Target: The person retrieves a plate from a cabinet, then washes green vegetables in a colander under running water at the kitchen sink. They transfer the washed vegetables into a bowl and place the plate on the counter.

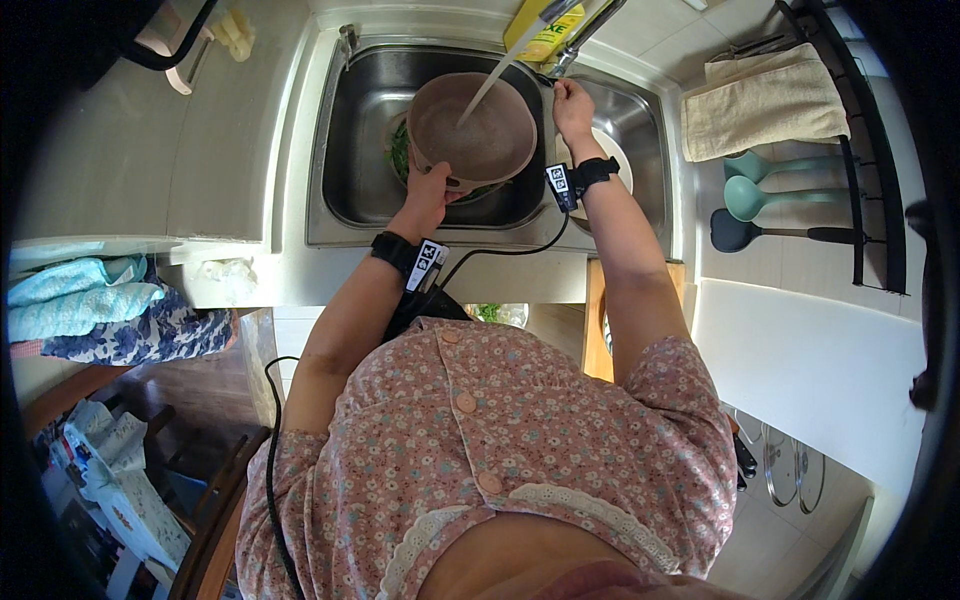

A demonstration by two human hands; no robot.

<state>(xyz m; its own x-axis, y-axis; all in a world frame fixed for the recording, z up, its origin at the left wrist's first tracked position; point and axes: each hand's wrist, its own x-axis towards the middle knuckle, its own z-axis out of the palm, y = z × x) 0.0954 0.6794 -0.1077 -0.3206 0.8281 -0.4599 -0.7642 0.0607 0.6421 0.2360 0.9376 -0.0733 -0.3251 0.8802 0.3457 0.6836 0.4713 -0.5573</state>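
Note:
My left hand (pixel 430 190) grips the near rim of a brownish-pink bowl (pixel 517 142) in the larger sink basin (pixel 360 202). A stream of water from the faucet (pixel 561 9) falls into the bowl, which has water in it. Under the bowl, leafy greens (pixel 400 150) show in another container whose form is mostly hidden. My right hand (pixel 571 105) is raised by the divider between the basins, its fingers closed on a small dark piece at the sink's edge; I cannot tell exactly what it is. Both wrists wear black straps with small modules.
A white round dish (pixel 621 161) lies in the smaller basin (pixel 651 135). Behind the sink stands a yellow package (pixel 536 45). On the right wall hang a beige towel (pixel 765 105), green utensils (pixel 746 199) and a dark spatula (pixel 733 231). A black cable (pixel 495 252) crosses the counter's front.

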